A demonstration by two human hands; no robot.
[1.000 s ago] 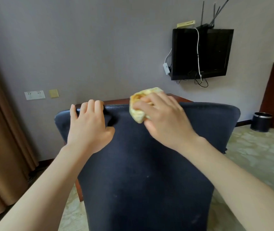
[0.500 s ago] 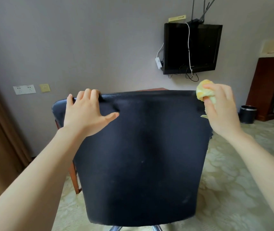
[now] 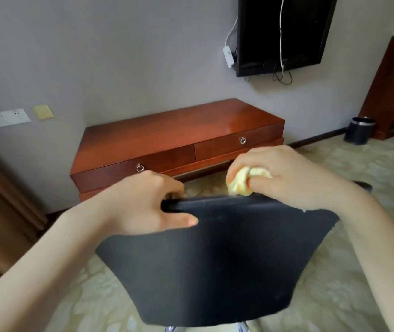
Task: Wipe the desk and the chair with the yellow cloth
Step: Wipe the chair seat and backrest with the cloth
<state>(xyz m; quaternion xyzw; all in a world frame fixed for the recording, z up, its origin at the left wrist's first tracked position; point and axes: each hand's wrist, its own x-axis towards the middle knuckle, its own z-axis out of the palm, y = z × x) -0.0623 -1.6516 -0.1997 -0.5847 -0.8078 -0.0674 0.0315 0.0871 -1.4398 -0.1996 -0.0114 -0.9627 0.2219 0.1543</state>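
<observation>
Head view. The left hand [image 3: 143, 202] gripped the top edge of the dark chair [image 3: 215, 271] backrest toward its left corner, fingers curled over the far side and thumb lying along the near face. The right hand [image 3: 291, 173] clutched the bunched yellow cloth [image 3: 241, 182], which touched the same top edge nearer the right corner. Beyond the chair and apart from it, the reddish wooden desk [image 3: 179, 130] with two ring-pull drawers stood against the grey wall. A television [image 3: 282, 32] hung above the desk's right end; a dark waste bin [image 3: 360, 130] stood on the floor to the right.
</observation>
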